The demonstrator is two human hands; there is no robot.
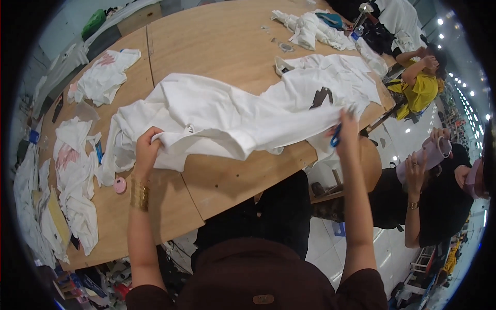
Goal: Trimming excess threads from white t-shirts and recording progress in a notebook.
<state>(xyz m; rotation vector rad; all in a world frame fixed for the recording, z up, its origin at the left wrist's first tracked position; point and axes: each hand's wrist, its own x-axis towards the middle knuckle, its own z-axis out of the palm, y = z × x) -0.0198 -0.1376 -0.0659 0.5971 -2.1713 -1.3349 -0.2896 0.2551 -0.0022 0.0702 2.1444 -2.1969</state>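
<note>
A white cloth garment [206, 106] is stretched across the wooden table in front of me, with a small dark mark near its middle. My left hand [148, 152] pinches its near edge on the left, thumb and fingers closed on the fabric. At the far right end of the cloth is my right hand [347, 134], smeared by motion. Blue-handled scissors [336, 136] are held in it, their blades too blurred to make out. Whether these fingers also grip the fabric I cannot tell. Behind, another white garment [330, 77] with a dark print lies partly covered.
White garments with reddish marks [75, 160] lie at the left, beside a round pink object [119, 185]. More white cloth [315, 28] is heaped at the far side. A person [439, 201] at the right holds a pale purple tumbler [421, 157]; another wears yellow [421, 93].
</note>
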